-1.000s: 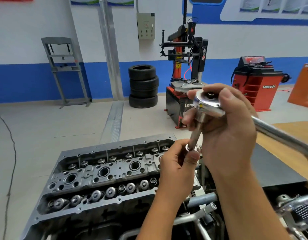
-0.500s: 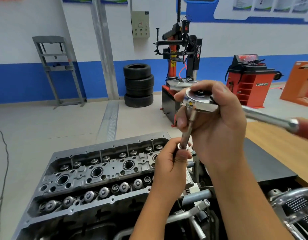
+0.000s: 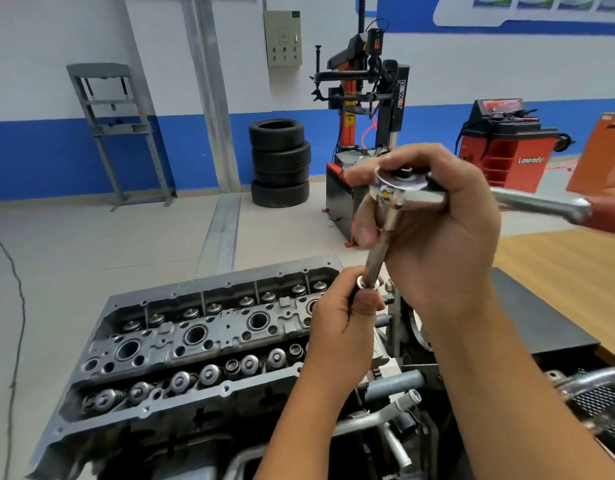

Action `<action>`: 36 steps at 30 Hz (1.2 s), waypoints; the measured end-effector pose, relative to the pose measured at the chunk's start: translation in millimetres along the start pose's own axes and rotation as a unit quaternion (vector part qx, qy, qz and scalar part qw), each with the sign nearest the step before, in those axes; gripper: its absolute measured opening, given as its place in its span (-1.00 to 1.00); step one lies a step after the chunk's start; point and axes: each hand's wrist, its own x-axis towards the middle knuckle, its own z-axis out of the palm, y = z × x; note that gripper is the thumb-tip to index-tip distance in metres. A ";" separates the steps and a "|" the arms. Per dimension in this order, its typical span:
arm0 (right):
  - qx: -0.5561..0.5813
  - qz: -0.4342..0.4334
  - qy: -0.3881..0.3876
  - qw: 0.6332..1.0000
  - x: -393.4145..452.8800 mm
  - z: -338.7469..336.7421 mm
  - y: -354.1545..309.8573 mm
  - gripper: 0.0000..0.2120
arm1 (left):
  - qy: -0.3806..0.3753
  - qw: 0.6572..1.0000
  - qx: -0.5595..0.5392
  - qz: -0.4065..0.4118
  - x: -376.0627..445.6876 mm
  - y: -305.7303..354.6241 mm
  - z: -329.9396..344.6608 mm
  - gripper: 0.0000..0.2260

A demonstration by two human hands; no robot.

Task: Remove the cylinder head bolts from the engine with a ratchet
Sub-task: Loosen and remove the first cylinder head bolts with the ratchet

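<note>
We are holding the ratchet (image 3: 408, 190) up in the air above the right end of the cylinder head (image 3: 202, 344), at about one o'clock from it. Our right hand (image 3: 434, 233) is wrapping its fingers around the ratchet's round head, while the chrome handle is sticking out of that grasp toward three o'clock. An extension bar (image 3: 378, 251) is hanging from the ratchet head toward seven o'clock. Our left hand (image 3: 344, 327) is pinching the lower end of that bar, where a bright metal collar is showing just above the thumb; we cannot tell whether a bolt is sitting in it. The cylinder head is lying at eight o'clock from our hands. Beyond, at eleven o'clock, a stack of tyres (image 3: 280, 162) is standing beside a tyre changer (image 3: 364, 126).
</note>
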 end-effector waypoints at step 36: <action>-0.065 0.010 -0.018 0.998 -3.7 6.8 -5.8 -0.81 | 0.006 0.998 -0.061 -0.002 -3.3 5.9 2.6 -0.76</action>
